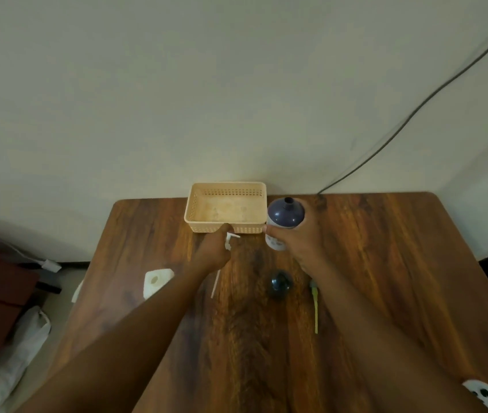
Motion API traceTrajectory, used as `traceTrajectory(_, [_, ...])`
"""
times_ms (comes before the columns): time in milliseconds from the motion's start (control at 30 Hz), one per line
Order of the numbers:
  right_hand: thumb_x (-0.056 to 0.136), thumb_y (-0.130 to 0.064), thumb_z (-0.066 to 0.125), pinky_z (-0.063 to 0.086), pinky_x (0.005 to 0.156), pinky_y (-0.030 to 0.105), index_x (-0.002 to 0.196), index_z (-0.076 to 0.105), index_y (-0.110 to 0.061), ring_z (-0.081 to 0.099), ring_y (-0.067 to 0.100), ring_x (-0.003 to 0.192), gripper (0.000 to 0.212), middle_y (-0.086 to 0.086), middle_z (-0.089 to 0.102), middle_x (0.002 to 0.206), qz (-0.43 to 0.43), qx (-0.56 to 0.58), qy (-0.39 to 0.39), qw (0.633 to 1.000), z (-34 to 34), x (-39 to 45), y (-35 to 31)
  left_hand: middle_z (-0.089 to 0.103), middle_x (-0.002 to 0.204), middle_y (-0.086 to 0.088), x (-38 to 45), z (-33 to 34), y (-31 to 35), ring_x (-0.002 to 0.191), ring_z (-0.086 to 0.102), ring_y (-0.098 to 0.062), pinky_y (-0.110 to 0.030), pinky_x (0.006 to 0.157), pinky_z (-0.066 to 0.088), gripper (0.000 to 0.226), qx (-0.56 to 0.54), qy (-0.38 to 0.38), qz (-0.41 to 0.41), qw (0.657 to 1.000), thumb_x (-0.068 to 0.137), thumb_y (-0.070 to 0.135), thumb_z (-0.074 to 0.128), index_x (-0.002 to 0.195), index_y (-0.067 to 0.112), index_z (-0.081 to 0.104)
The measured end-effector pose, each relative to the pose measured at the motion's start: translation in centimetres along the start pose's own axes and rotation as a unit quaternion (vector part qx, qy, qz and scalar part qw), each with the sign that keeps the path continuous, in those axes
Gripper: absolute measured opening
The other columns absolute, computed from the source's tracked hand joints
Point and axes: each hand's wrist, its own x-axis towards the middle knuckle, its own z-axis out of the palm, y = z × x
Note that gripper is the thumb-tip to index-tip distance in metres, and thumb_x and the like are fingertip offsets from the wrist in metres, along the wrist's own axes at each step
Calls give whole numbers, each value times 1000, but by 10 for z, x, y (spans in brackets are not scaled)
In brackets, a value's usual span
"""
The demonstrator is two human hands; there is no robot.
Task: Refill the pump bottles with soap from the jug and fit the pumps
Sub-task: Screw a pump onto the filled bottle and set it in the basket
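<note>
Forearms fill the near view. From the left: a white square bottle (156, 282) stands open-necked at nine o'clock on the worktop (385, 251). Next, the left hand (213, 254) is closed around a white pump (230, 240), its dip tube (215, 284) trailing toward six. At twelve sits an empty basket (227, 206). Rightward, the right hand (299, 242) grips a dark-topped bottle (285, 216), neck open. A green pump (314, 305) lies at four. Fitting seems under way, though blur hides any soap level; next, the tube must be threaded into a neck.
</note>
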Motion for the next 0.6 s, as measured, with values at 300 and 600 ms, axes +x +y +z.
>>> traceTrajectory(300, [63,-30,97,56,98,39,130,52,-29,61,17,113,80,-7,61,126,-90,15,4,996,15,1,-90,66,96,-13,3,-140,69,82,68,-30,-35,67,61,43,5,91,55,994,84,0,72,115,22,53])
traceTrajectory(600, [63,-27,94,48,70,18,119,52,-36,61,12,96,70,-16,60,108,-157,34,6,987,17,-6,-163,67,99,-12,-13,-243,142,86,70,-27,-26,65,52,35,-40,185,138,972,91,8,73,112,30,55])
